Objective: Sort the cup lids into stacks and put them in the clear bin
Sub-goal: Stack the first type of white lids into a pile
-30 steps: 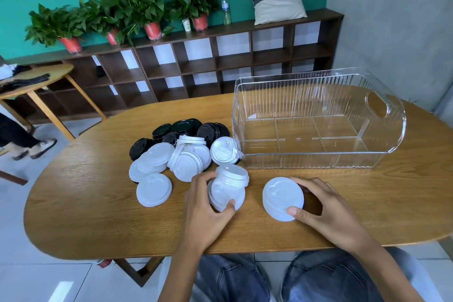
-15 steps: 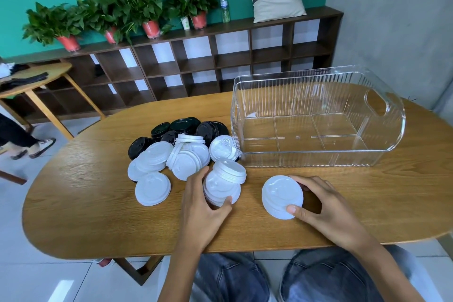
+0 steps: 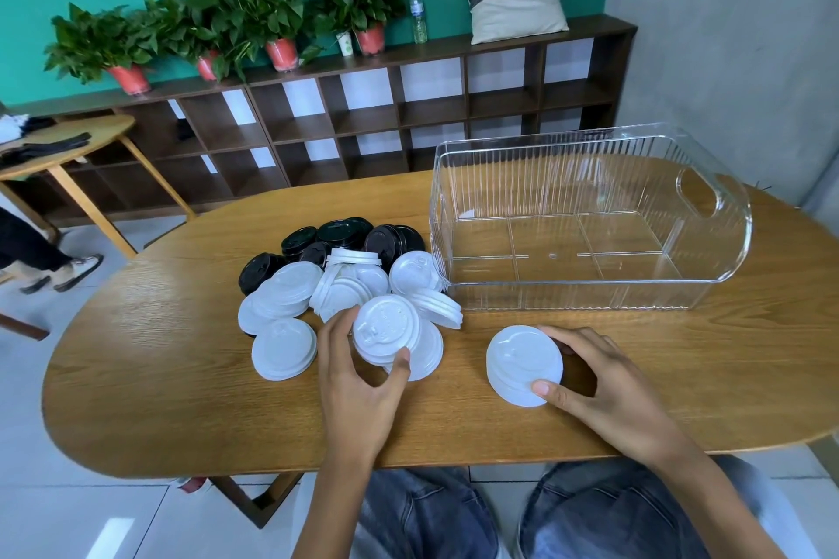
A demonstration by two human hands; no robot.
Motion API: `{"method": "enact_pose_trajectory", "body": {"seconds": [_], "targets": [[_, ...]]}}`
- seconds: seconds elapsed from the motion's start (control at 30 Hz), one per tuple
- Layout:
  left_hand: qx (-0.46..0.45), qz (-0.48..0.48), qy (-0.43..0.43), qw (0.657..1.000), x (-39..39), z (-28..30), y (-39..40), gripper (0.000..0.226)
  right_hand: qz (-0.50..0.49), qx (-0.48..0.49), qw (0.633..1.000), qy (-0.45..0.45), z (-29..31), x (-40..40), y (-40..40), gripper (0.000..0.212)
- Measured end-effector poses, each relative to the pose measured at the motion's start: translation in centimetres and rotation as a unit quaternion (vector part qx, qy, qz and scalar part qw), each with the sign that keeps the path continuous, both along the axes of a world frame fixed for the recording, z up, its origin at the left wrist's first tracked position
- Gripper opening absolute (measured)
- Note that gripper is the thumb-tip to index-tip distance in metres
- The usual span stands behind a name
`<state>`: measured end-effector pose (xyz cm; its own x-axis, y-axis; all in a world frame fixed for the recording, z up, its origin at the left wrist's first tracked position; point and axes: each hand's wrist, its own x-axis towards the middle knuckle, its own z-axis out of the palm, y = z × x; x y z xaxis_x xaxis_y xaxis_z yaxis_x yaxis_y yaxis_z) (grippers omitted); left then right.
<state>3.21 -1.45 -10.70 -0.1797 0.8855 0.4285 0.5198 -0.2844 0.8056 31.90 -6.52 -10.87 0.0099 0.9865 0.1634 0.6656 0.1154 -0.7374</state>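
A heap of loose white cup lids (image 3: 295, 290) lies left of centre on the wooden table (image 3: 681, 368), with black lids (image 3: 345, 234) piled behind it. My left hand (image 3: 358, 381) grips a few nested white lids (image 3: 386, 327), tilted up on edge above another white lid. My right hand (image 3: 599, 381) holds a short stack of white lids (image 3: 522, 365) resting flat on the table. The clear bin (image 3: 726, 250) stands behind my right hand, ribbed, with nothing inside.
A low dark shelf (image 3: 363, 123) with potted plants, a bottle and a cushion runs along the teal wall. A second small table (image 3: 68, 150) and a person's legs (image 3: 41, 254) are at the far left. My knees show below the table's near edge.
My left hand has lifted and turned its white lids so their tops face me. Some lids it held earlier now lie beside the bin. The right hand's stack has stayed put.
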Motion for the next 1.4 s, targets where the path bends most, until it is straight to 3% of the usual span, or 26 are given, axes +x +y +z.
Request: {"method": "enact_pose_trajectory", "body": {"seconds": [0.8, 0.93, 1.03, 1.23, 1.4], "targets": [[0.015, -0.024, -0.006, 1.000, -0.1, -0.4, 0.1, 0.061, 0.000, 0.004, 1.000, -0.006, -0.1, 0.0, 0.0, 0.068], [0.032, -0.074, 0.018, 0.997, 0.9, 0.2, -0.7, 0.066, -0.002, 0.002, 1.000, -0.005, -0.3, 0.0, 0.1, 0.068], [0.043, -0.105, -0.017, 0.993, 2.8, 0.7, -1.7, 0.067, 0.004, 0.006, 1.000, -0.004, -0.4, 0.0, 0.2, 0.065], [0.021, -0.179, 0.013, 0.984, 7.3, 0.3, -2.8, 0.073, 0.014, 0.020, 0.995, 0.095, -0.1, 0.3, -0.1, 0.055], [-0.026, -0.188, 0.042, 0.981, 8.3, -0.4, -2.9, 0.076, 0.013, 0.020, 0.993, 0.115, 0.0, 0.3, 0.0, 0.041]]}}
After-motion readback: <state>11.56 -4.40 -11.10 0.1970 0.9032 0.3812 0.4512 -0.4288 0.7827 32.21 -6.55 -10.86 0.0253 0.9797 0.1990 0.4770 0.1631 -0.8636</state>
